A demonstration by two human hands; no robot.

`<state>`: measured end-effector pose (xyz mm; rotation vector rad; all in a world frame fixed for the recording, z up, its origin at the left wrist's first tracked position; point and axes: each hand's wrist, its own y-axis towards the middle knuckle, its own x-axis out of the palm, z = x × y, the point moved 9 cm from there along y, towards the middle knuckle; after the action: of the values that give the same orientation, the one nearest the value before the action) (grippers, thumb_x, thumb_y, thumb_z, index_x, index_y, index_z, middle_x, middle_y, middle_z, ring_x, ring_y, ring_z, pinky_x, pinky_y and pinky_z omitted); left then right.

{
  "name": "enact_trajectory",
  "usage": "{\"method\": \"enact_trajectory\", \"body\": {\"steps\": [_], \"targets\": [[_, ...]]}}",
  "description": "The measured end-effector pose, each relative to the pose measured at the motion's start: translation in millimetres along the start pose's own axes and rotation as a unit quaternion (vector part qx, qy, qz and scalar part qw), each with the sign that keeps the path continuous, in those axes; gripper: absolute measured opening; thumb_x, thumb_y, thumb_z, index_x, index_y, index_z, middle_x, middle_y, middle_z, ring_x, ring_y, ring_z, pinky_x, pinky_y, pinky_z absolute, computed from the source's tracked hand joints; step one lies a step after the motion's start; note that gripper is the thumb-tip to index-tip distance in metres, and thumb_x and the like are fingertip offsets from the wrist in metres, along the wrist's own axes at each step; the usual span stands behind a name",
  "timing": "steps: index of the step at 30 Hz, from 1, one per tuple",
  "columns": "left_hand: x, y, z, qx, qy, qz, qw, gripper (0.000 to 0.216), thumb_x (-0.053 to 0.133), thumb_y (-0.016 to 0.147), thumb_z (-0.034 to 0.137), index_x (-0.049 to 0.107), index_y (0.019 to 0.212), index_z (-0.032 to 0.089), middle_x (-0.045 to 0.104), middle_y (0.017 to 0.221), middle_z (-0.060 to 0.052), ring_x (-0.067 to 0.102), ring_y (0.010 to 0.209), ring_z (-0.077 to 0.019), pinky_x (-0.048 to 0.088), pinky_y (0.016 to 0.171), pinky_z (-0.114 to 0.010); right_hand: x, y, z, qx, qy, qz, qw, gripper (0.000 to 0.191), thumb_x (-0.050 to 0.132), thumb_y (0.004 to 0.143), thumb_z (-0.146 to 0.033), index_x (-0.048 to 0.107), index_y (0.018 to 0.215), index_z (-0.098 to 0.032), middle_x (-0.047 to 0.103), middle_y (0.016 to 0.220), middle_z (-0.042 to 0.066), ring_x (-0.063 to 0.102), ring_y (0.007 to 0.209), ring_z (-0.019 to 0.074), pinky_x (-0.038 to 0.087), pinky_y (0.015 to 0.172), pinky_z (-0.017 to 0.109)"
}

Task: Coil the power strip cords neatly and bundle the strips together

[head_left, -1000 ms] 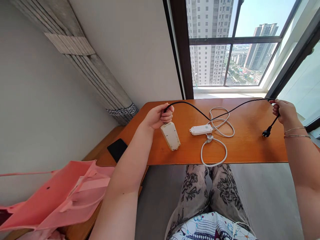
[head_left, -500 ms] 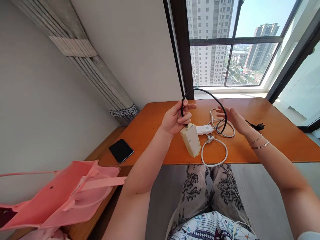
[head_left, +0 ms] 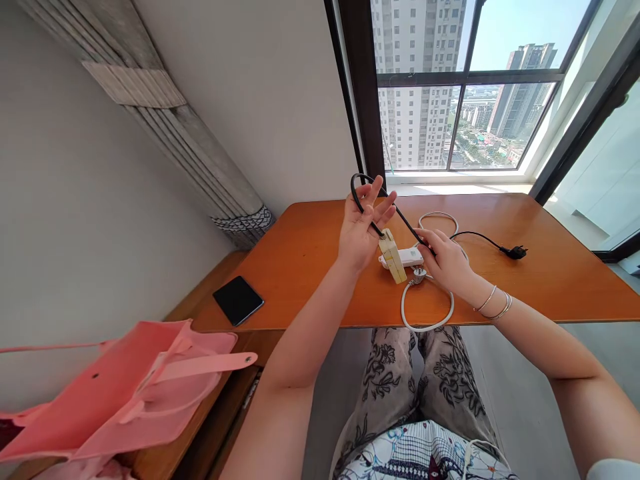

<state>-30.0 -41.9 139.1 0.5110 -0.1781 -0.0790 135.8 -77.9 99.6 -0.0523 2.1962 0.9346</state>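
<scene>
My left hand point(head_left: 359, 233) is raised above the table, palm up and fingers partly spread, with a black power cord point(head_left: 403, 217) held against the palm by the thumb. A cream-coloured block point(head_left: 394, 259) hangs tilted from the cord's end, just beside that hand. Further along the same cord, my right hand point(head_left: 445, 259) is closed around it. Behind the block lies a white power strip point(head_left: 411, 257), partly hidden. Its white plug point(head_left: 419, 275) and looped white cord point(head_left: 453, 313) rest near the table's front edge. The black plug point(head_left: 515, 253) lies to the right on the table.
A black tablet or phone point(head_left: 238, 301) lies at the left of the brown table point(head_left: 560, 287). A pink bag point(head_left: 150, 387) sits on a lower wooden surface at left. Behind the table are a window point(head_left: 465, 127) and a gathered grey curtain point(head_left: 170, 120).
My right hand has moved left and closed on the black cord. My left hand has turned palm up, and the cream block has swung round and shifted right.
</scene>
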Motion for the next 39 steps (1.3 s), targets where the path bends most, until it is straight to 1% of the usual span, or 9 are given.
{"method": "enact_trajectory", "body": {"steps": [7,12,16,22,25,28,31,35,39], "targets": [[35.5,-17.2,-11.0,0.042,0.057,-0.153,0.986,0.053,0.061,0.089,0.068,0.056,0.122,0.026,0.059,0.147,-0.014,0.056,0.138,-0.0305,0.043,0.115,-0.048,11.7,3.3,-14.9,0.004,-0.106,-0.092,0.99,0.039,0.043,0.1,-0.024,0.06,0.136,-0.019,0.063,0.108,0.013,0.064,0.085,0.0255,0.049,0.073,0.036],[53.2,-27.3,-8.7,0.076,0.184,-0.231,0.952,0.05,0.052,0.095,0.064,0.062,0.121,0.023,0.069,0.133,-0.014,0.061,0.131,-0.0271,0.043,0.114,-0.042,22.2,7.2,-15.7,0.001,-0.083,-0.139,0.987,0.02,0.046,0.097,-0.018,0.066,0.098,-0.018,0.064,0.097,0.012,0.063,0.083,0.0241,0.046,0.073,0.034],[54.4,-26.3,-13.8,0.072,0.304,-0.225,0.923,0.05,0.05,0.096,0.061,0.06,0.127,0.023,0.074,0.116,-0.012,0.069,0.114,-0.0277,0.048,0.101,-0.038,15.9,10.7,-16.0,0.035,0.022,-0.116,0.992,0.005,0.057,0.088,-0.018,0.055,0.088,-0.023,0.067,0.088,0.006,0.062,0.073,0.0197,0.045,0.068,0.032],[45.6,-22.2,-27.9,0.054,0.445,-0.204,0.87,0.053,0.047,0.099,0.055,0.053,0.139,0.021,0.071,0.082,-0.006,0.072,0.082,-0.0264,0.047,0.078,-0.03,6.3,-3.3,-3.3,0.095,0.135,-0.116,0.979,0.04,0.063,0.078,-0.019,0.043,0.113,-0.024,0.068,0.087,-0.001,0.058,0.062,0.0145,0.042,0.06,0.027],[30.8,-14.7,-24.2,0.045,0.439,-0.164,0.882,0.051,0.042,0.101,0.051,0.05,0.141,0.021,0.066,0.074,-0.003,0.068,0.074,-0.0237,0.046,0.076,-0.029,10.1,-19.9,11.8,0.097,0.11,-0.181,0.973,0.038,0.062,0.079,-0.018,0.048,0.113,-0.024,0.066,0.08,-0.002,0.058,0.064,0.0155,0.042,0.062,0.028],[20.1,-8.8,-20.7,0.031,0.396,-0.152,0.905,0.05,0.042,0.101,0.051,0.05,0.14,0.021,0.061,0.069,0.0,0.063,0.068,-0.022,0.046,0.074,-0.03,9.1,-31.2,23.7,0.083,0.094,-0.229,0.965,0.009,0.063,0.087,-0.028,0.06,0.093,-0.023,0.063,0.073,-0.001,0.056,0.064,0.0162,0.041,0.062,0.028],[22.1,-7.9,-22.3,0.021,0.339,-0.181,0.923,0.052,0.045,0.099,0.057,0.052,0.137,0.021,0.055,0.065,0.002,0.056,0.061,-0.0184,0.044,0.068,-0.029,-16.2,-20.2,21.9,0.053,0.116,-0.142,0.982,0.018,0.056,0.096,-0.034,0.066,0.086,-0.022,0.063,0.074,0.002,0.056,0.067,0.0172,0.043,0.063,0.03],[39.1,-14.3,-31.3,-0.01,0.201,-0.27,0.942,0.069,0.049,0.089,0.076,0.051,0.129,0.021,0.049,0.06,0.006,0.047,0.051,-0.0129,0.039,0.056,-0.025,-56.4,4.6,3.1,-0.013,0.11,0.024,0.994,0.02,0.06,0.095,-0.035,0.074,0.103,-0.024,0.066,0.087,0.006,0.06,0.079,0.0195,0.051,0.071,0.034],[53.8,-24.0,-36.5,-0.078,0.058,-0.354,0.93,0.071,0.056,0.08,0.083,0.052,0.112,0.019,0.043,0.052,0.01,0.038,0.042,-0.0095,0.033,0.046,-0.023,-57.4,28.0,-3.1,-0.042,0.118,0.05,0.991,0.039,0.061,0.095,-0.04,0.066,0.132,-0.027,0.063,0.127,0.011,0.063,0.106,0.0237,0.056,0.089,0.041]]}}
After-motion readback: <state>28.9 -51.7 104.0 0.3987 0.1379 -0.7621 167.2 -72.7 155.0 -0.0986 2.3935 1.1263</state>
